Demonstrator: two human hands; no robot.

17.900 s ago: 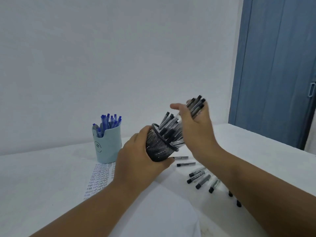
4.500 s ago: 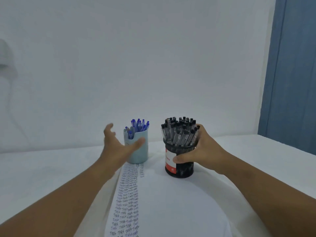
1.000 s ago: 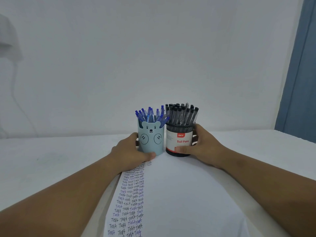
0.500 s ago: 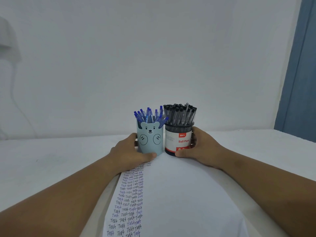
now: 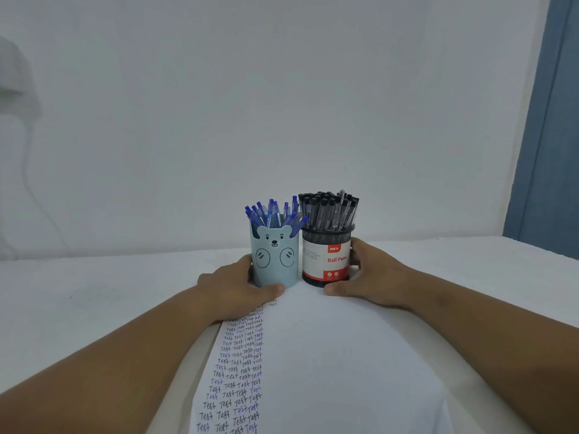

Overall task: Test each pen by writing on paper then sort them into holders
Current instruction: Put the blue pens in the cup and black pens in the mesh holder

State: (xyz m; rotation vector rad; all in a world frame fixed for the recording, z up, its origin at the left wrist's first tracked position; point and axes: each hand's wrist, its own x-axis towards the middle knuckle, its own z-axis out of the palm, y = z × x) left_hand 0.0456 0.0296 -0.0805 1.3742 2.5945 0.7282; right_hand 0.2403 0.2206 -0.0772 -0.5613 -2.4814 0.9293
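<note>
Since half a second ago, both holders have kept their side-by-side position; the view has shifted only slightly. Blue pens (image 5: 272, 212) stand upright in the pale blue bear-face holder (image 5: 275, 259), and black-capped pens (image 5: 329, 210) fill the black mesh holder (image 5: 326, 257), whose white and red label reads "Ball Pens". Both holders stand upright on the far end of the white paper (image 5: 329, 355), touching or just beside each other. The left hand (image 5: 233, 288) grips the bear-face holder, thumb curled across its base. The right hand (image 5: 368, 281) grips the mesh holder, thumb at its base, fingers wrapped behind. Columns of handwritten "Test" (image 5: 241, 368) run down the paper's left side. A white table (image 5: 94, 286) carries everything, with a white wall (image 5: 282, 104) behind and a blue door (image 5: 554, 136) at right.
</note>
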